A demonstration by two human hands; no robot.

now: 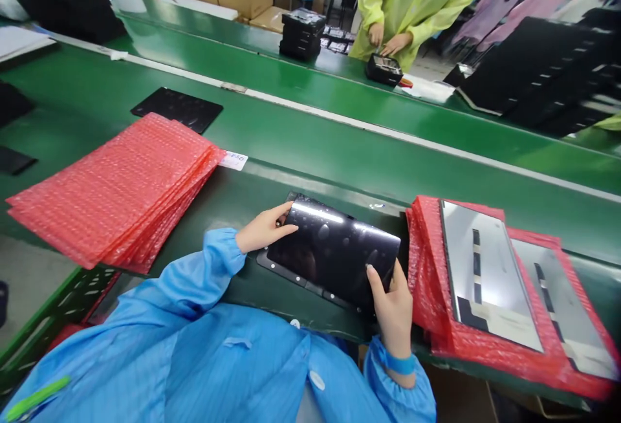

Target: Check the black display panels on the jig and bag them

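Red bubble bags (114, 190) stacked on a green conveyor belt (310, 145), then the left hand (264, 230), fingers together and pressed on the edge of a glossy black screen (334, 251) tilted over a black frame (286, 273), then the right hand (391, 300), fingers clamped on the screen's lower edge, just beside silver panels (485, 274) on red wrap (427, 268).

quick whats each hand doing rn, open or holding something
Left hand: closed, holding the edge of a black panel.
Right hand: closed, holding the panel's opposite edge, thumb on top.
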